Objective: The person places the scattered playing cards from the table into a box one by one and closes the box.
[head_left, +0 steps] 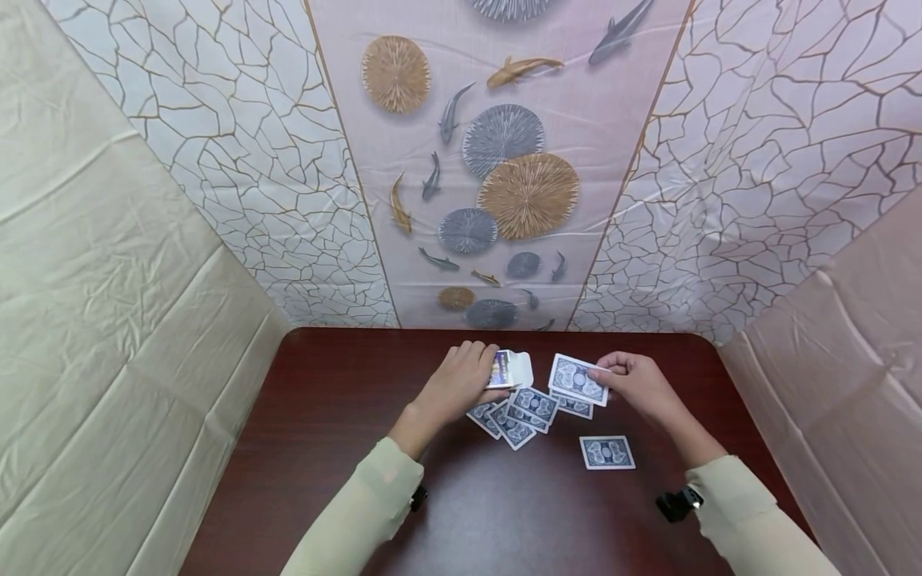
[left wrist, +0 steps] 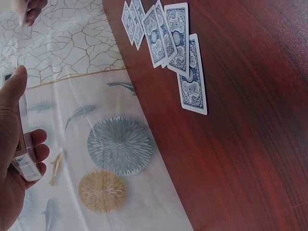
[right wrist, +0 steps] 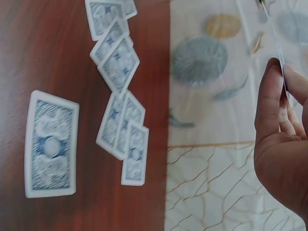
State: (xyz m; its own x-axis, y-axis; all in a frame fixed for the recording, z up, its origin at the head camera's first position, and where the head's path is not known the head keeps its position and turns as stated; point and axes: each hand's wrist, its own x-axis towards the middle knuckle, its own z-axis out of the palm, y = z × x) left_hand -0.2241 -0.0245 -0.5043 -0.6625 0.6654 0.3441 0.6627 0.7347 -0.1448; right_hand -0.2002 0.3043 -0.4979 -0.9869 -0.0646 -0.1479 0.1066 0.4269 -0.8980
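In the head view my left hand [head_left: 461,376] grips a card box [head_left: 502,370] whose white flap stands out to the right. The left wrist view shows that hand [left wrist: 12,130] with thumb and fingers on opposite sides of the box [left wrist: 26,166]. My right hand [head_left: 637,382] pinches a blue-backed playing card [head_left: 579,379] between thumb and fingers, to the right of the box. Seen from the right wrist, the hand [right wrist: 284,130] holds the card nearly edge-on. Beneath both hands, several face-down cards [head_left: 513,426] overlap in a loose spread.
A single face-down card [head_left: 607,453] lies apart, nearer the front right. The dark red wooden table [head_left: 331,448] reaches back to a patterned cloth wall [head_left: 497,240]. Pale cloth sides [head_left: 122,320] stand to the left and right.
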